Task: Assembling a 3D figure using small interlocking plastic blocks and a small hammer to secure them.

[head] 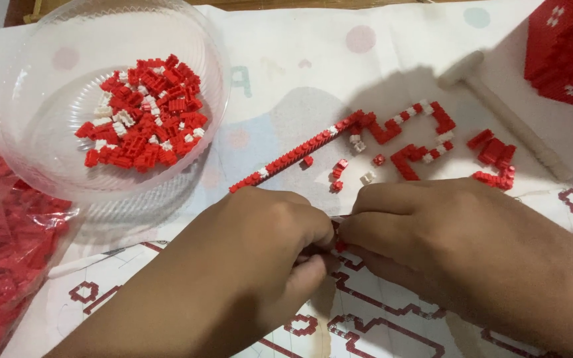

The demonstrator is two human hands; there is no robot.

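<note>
Just below the long red brick strip (300, 154), left hand (260, 255) and right hand (432, 229) pinch a tiny red brick piece (341, 246), probably light, rigid and slippery, best gripped by its sides.

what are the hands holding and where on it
Both the left hand and right hand pinch a small red brick piece between their fingertips; only its red edge shows, so the exact grip points cannot be told.
</note>
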